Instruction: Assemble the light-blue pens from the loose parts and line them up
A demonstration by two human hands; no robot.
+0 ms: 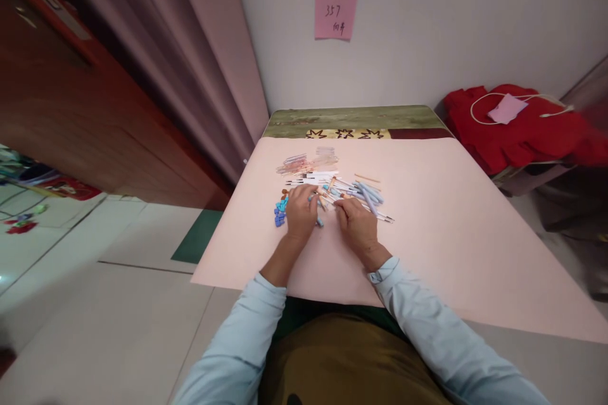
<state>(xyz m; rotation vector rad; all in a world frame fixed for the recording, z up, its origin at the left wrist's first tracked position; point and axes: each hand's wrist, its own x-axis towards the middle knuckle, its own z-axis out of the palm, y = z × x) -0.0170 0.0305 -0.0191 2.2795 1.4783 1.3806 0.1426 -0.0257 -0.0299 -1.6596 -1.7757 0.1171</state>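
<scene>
Both my hands are close together over a spread of pen parts on a pale pink sheet [427, 221]. My left hand [300, 210] is closed, its fingertips pinched at small parts I cannot make out. Opposite it, my right hand [356, 221] is closed too, thumb against forefinger, and what it grips is hidden. White pen refills [319, 177] with dark tips lie beyond the hands. To the right are light blue pen barrels [368, 193]. Small blue pieces [280, 218] lie left of my left hand, with brown ones [285, 193] just above them.
Clear thin tubes [294, 164] lie at the back left of the sheet. A green wooden-patterned tabletop [399, 117] shows behind it. Red cloth [503, 133] with a white cable sits at the right. A pink note [336, 9] hangs on the wall; a curtain [199, 44] borders the left.
</scene>
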